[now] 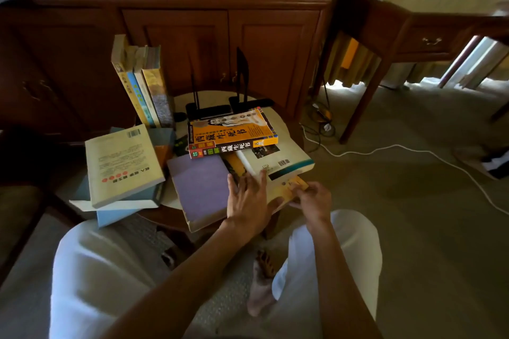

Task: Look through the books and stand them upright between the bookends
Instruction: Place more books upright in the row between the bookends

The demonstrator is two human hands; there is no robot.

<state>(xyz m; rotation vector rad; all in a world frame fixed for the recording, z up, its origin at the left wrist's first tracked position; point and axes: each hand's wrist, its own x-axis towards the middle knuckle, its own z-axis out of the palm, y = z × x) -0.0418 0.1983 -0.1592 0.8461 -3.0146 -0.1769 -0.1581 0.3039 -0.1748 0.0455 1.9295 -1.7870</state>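
Note:
Books lie scattered on a small round table [176, 201]. Three books [143, 85] stand upright at the back left, leaning. Two black bookends [242, 82] stand behind the pile. An orange book [234, 129] lies on a white-covered book [278, 159]. Under those lies a yellow book [283, 190]; my right hand [314, 198] pinches its near right corner, and my left hand [248, 198] rests flat across it with fingers spread. A purple book [201, 187] lies beside my left hand. A cream book [121, 162] tops a stack at the left.
A dark wooden cabinet [220, 36] stands right behind the table. A wooden desk [413, 25] is at the right, with a white cable [399, 148] across the carpet. My knees in white trousers [91, 270] sit close under the table's front edge.

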